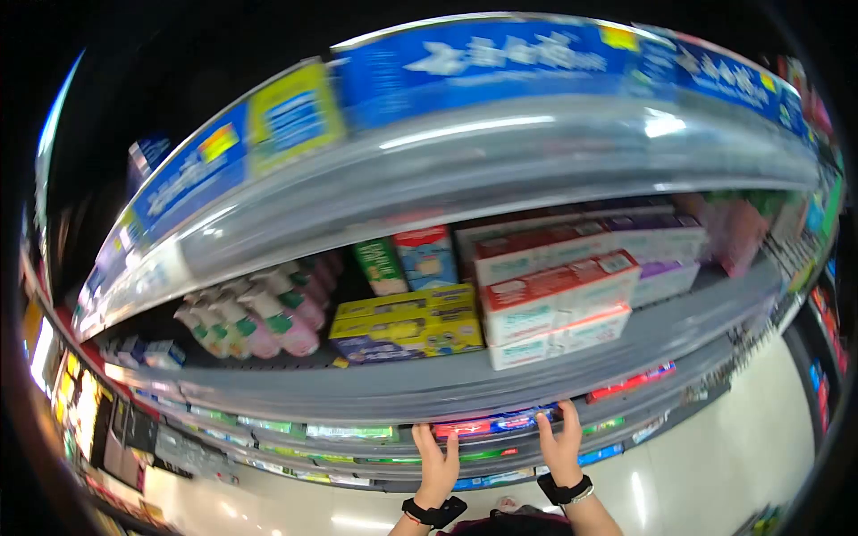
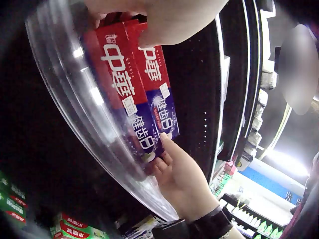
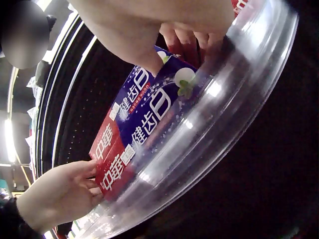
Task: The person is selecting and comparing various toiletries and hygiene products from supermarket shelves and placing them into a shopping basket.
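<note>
Two red-and-blue toothpaste boxes (image 2: 122,74) lie side by side on a lower shelf, behind a clear plastic lip (image 3: 219,119). My left hand (image 1: 436,464) holds their red end, thumb on the near side and fingers round the end. At the blue end my right hand (image 1: 561,451) grips in the same way, its thumb (image 3: 154,62) against the box. In the head view the boxes (image 1: 487,424) show as a narrow strip between both hands, under the edge of the shelf above. Some fingertips are hidden behind the boxes and lip.
Above, a grey shelf (image 1: 268,384) juts out over the hands. It carries yellow boxes (image 1: 407,326), red-and-white boxes (image 1: 554,295) and pump bottles (image 1: 268,322). Beside the hands, green-and-white boxes (image 1: 349,432) and a red box (image 1: 630,382) lie on the lower shelf. Pale floor (image 1: 715,447) shows at the right.
</note>
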The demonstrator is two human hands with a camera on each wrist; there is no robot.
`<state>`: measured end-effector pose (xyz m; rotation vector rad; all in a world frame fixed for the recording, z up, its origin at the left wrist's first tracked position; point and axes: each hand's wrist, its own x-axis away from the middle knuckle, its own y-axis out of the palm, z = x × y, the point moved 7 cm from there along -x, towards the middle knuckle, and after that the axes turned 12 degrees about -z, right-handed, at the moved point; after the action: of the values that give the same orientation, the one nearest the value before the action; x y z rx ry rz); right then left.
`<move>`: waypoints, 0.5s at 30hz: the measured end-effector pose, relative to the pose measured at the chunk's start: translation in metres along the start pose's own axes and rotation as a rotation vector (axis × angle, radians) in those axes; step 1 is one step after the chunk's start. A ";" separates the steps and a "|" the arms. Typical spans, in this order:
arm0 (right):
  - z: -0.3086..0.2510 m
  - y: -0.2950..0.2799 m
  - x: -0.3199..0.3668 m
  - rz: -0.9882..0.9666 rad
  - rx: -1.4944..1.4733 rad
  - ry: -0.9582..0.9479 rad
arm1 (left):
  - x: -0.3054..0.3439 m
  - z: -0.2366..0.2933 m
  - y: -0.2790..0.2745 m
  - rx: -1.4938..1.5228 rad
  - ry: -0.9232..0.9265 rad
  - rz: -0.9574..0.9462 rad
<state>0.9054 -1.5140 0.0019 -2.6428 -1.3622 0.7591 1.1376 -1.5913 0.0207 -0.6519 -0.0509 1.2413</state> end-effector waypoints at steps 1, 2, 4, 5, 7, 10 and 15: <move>0.001 0.001 0.006 -0.003 -0.009 0.046 | 0.006 -0.008 -0.004 0.013 0.031 -0.001; 0.002 0.004 0.008 -0.030 -0.020 0.075 | 0.018 -0.015 -0.012 0.022 0.017 0.069; 0.000 0.006 0.022 0.003 -0.039 0.089 | 0.040 -0.004 -0.027 0.107 0.090 0.044; -0.005 0.006 0.031 0.044 -0.071 0.015 | 0.054 0.005 -0.040 0.089 0.079 0.027; -0.021 0.003 0.049 0.136 -0.065 -0.100 | 0.088 -0.004 -0.056 0.029 0.067 0.026; -0.094 -0.009 0.084 0.014 -0.035 -0.051 | 0.148 0.002 -0.097 0.094 -0.122 0.044; -0.096 0.023 0.145 -0.189 -0.050 -0.100 | 0.266 -0.039 -0.156 0.151 -0.295 0.226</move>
<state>1.0368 -1.4000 0.0227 -2.4954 -1.6482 0.8519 1.3785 -1.3989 -0.0173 -0.3460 -0.1292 1.5372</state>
